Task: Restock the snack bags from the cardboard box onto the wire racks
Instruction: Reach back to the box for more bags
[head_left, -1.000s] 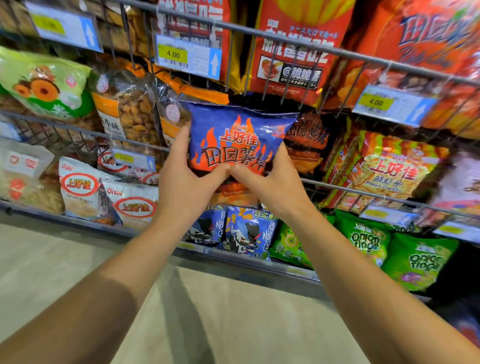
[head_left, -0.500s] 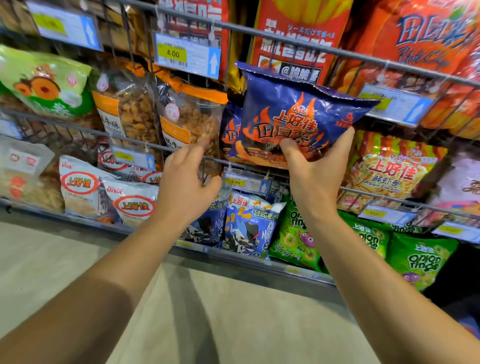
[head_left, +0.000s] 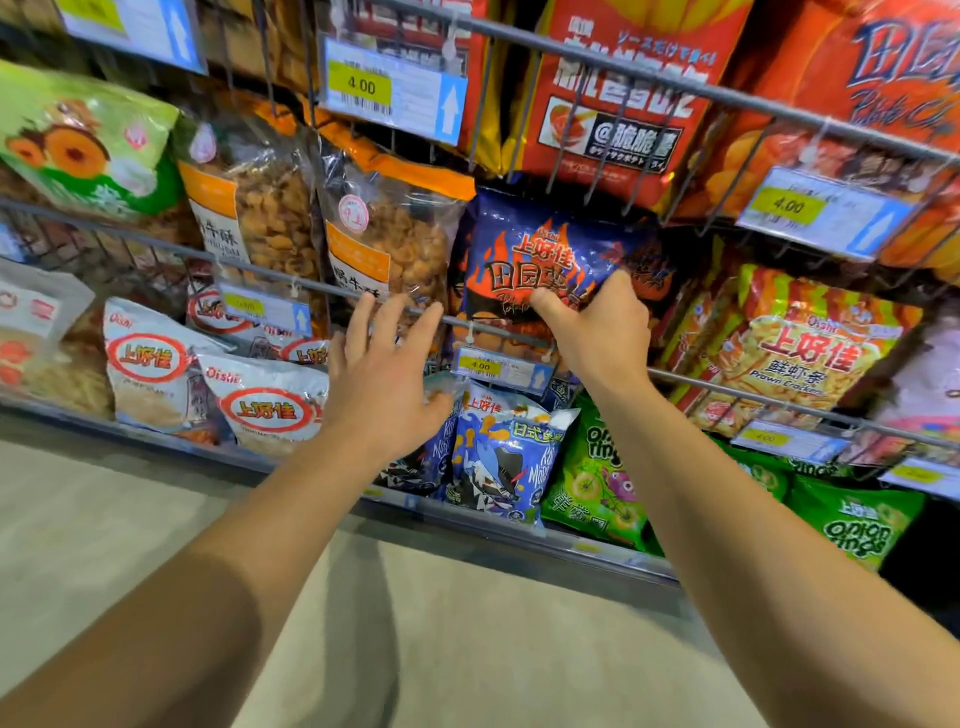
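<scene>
The right hand (head_left: 597, 332) pinches the blue bag (head_left: 545, 249) low down, seating it in the middle rack (head_left: 727, 384). The left hand (head_left: 387, 374) hovers, fingers spread, holding nothing. Best to push the bag down behind the rail, upright, label out.

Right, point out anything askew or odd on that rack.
Nothing is spilled or torn. Only the blue flame-print chip bag sits tilted in the middle wire rack, gripped by the right hand.
</scene>
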